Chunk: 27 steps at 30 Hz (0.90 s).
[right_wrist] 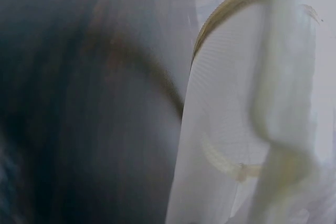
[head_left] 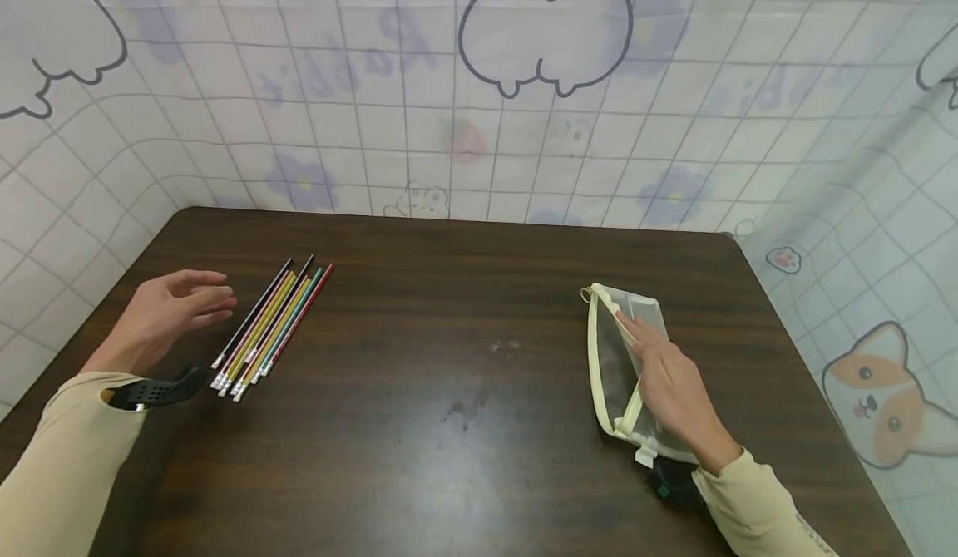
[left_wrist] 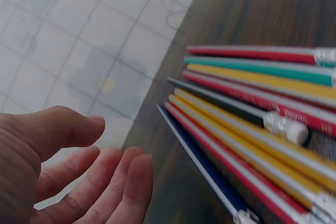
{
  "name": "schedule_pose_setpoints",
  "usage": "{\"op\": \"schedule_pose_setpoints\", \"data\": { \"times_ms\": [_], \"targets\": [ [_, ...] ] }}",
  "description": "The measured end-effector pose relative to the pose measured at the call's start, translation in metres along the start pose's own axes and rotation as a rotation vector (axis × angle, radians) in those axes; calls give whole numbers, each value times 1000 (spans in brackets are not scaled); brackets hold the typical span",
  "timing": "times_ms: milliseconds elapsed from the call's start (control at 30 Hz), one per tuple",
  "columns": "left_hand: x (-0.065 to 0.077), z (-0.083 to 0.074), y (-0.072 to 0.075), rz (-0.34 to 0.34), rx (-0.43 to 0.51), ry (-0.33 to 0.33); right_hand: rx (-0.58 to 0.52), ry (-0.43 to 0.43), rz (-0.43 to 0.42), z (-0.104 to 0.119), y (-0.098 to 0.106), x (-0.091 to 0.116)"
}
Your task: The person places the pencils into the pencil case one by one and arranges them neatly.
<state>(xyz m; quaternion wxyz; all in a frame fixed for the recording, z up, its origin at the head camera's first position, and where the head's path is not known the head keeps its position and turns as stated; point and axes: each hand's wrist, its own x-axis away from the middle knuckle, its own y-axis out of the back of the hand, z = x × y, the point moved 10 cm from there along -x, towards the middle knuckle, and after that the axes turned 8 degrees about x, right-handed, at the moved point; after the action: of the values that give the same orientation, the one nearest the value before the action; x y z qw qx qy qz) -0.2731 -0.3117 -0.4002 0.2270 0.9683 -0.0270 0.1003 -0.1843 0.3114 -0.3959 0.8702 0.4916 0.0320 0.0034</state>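
On the left of the table, several pencils (head_left: 273, 324) lie side by side in a loose bundle, their white eraser ends towards me. My left hand (head_left: 168, 312) hovers just left of them with fingers loosely bent and nothing between them. In the left wrist view, a gap separates the thumb (left_wrist: 68, 124) from the fingers, apart from the pencils. At the right, my right hand (head_left: 666, 374) lies with fairly straight fingers against a see-through mesh pouch (head_left: 609, 374) with a cream zip edge. Its mouth gapes. The right thumb is hidden, and the pouch fills much of the right wrist view.
The dark wooden table (head_left: 434, 324) spans the space between the pencils and the pouch. A white gridded cloth (head_left: 419, 125) with cartoon dogs hangs behind it and along both sides. A white tag (head_left: 645, 457) sticks out from the pouch's near end.
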Motion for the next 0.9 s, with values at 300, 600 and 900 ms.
{"op": "schedule_pose_setpoints", "data": {
  "times_ms": [300,600,900],
  "targets": [
    [-1,18,5,-31,25,14,-8,-8,7,-2,-1,0],
    [-3,27,2,-31,0,33,-7,-16,10,-3,-1,1],
    [-1,26,2,-27,-145,30,-5,-4,9,-2,-1,-2]
  ]
}}
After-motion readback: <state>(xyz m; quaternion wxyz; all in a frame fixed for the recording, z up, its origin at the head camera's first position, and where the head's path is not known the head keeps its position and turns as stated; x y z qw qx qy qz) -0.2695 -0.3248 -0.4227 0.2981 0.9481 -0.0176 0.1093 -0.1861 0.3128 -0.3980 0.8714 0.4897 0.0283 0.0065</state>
